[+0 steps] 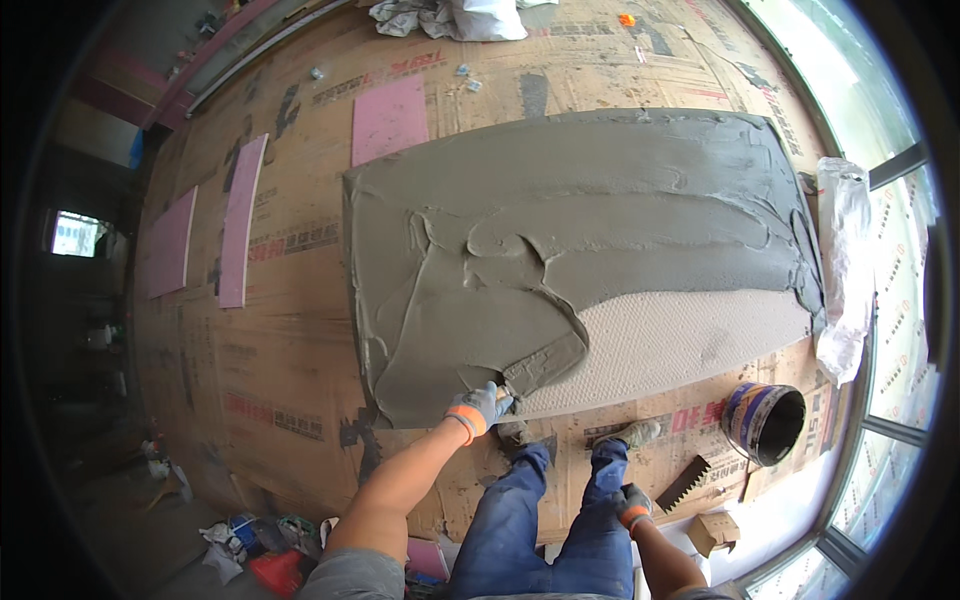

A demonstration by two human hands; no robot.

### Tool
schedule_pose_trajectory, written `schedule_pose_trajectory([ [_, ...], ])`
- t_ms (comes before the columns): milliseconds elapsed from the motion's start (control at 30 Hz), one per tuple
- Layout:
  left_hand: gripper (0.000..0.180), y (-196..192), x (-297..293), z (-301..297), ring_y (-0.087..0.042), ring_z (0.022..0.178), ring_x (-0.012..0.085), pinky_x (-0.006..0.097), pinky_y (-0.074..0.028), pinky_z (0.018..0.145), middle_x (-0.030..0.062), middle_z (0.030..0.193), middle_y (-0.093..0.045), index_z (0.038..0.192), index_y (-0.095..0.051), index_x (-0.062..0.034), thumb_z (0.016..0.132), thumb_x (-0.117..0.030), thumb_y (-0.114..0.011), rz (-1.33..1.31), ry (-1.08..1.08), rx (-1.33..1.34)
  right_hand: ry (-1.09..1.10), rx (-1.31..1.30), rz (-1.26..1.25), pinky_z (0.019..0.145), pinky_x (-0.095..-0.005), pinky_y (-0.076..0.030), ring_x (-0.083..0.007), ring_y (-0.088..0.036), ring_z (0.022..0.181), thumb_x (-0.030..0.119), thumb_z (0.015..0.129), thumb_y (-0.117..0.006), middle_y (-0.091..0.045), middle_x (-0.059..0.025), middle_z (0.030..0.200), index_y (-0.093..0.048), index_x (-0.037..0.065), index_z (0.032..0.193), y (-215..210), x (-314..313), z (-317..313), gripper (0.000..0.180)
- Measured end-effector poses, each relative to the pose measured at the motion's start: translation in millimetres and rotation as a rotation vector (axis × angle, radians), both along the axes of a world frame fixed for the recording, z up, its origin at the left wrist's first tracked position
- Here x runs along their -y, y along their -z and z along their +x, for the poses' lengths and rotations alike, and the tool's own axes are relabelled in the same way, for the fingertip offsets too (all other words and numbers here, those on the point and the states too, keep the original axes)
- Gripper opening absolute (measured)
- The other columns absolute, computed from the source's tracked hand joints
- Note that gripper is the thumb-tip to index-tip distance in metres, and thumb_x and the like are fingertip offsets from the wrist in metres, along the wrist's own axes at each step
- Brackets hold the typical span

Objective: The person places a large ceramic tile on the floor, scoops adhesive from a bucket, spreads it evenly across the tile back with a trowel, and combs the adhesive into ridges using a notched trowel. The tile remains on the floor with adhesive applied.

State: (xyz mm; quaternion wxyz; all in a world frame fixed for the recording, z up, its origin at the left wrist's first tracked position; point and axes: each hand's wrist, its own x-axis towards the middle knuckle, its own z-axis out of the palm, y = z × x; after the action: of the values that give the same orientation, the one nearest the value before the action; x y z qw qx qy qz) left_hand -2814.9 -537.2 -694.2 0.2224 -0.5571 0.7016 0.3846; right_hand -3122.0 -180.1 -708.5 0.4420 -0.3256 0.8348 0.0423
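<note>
Your floor [300, 330]: covered throughout in printed brown cardboard sheeting, scuffed, dark-stained in places. Pink foam boards [240, 220] lie flat on your left, one more pink panel [390, 118] further ahead. Curved glazing [890, 250] runs along your right, strong daylight entering. Your far left: dim interior, small bright window [75, 232]. White sacks and rags [450, 17] heaped at far edge.
</note>
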Motion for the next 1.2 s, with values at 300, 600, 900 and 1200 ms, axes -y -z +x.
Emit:
schedule_pose_trajectory([
  [300, 0.066, 45, 104, 153, -0.068, 0.068, 0.039, 0.047, -0.054, 0.058, 0.021, 0.08, -0.068, 0.12, -0.056, 0.0017, 0.097, -0.06, -0.046, -0.549, -0.933, 0.075, 0.069, -0.02, -0.101, 0.084, -0.052, -0.049, -0.0458, -0.062, 0.094, 0.033, 0.078, -0.061, -0.065, -0.0246, 0.095, -0.063, 0.001, 0.097, 29, -50, 6, 0.037],
  [600, 0.051, 47, 126, -49, -0.063, 0.061, 0.029, 0.041, -0.051, 0.053, 0.0166, 0.074, -0.064, 0.1, -0.061, -0.0021, 0.097, -0.052, -0.054, -0.169, -0.415, -0.237, 0.129, -0.129, -0.109, 0.088, -0.0494, -0.047, -0.0417, -0.06, 0.098, 0.029, 0.08, -0.063, -0.065, -0.0212, 0.097, -0.064, 0.004, 0.097, 30, -64, 4, 0.031],
  [900, 0.054, -32, 41, -75, -0.064, 0.099, 0.0477, 0.054, -0.05, 0.087, 0.0281, 0.101, -0.068, 0.106, -0.056, -0.0029, 0.095, -0.056, -0.053, -0.133, 0.157, 0.152, 0.244, -0.109, 0.013, 0.095, -0.0475, -0.046, -0.0389, -0.058, 0.108, 0.032, 0.084, -0.06, -0.065, -0.0202, 0.108, -0.065, 0.005, 0.105, 4, -37, 13, 0.034],
  [1200, 0.051, 6, -139, -210, -0.068, 0.087, 0.0438, 0.05, -0.054, 0.077, 0.0299, 0.098, -0.067, 0.115, -0.054, 0.005, 0.099, -0.043, -0.055, 0.091, -1.159, -0.238, 0.219, -0.162, 0.074, 0.096, -0.0494, -0.043, -0.0396, -0.056, 0.11, 0.031, 0.084, -0.059, -0.063, -0.0192, 0.115, -0.065, 0.006, 0.107, 10, -48, 8, 0.035],
])
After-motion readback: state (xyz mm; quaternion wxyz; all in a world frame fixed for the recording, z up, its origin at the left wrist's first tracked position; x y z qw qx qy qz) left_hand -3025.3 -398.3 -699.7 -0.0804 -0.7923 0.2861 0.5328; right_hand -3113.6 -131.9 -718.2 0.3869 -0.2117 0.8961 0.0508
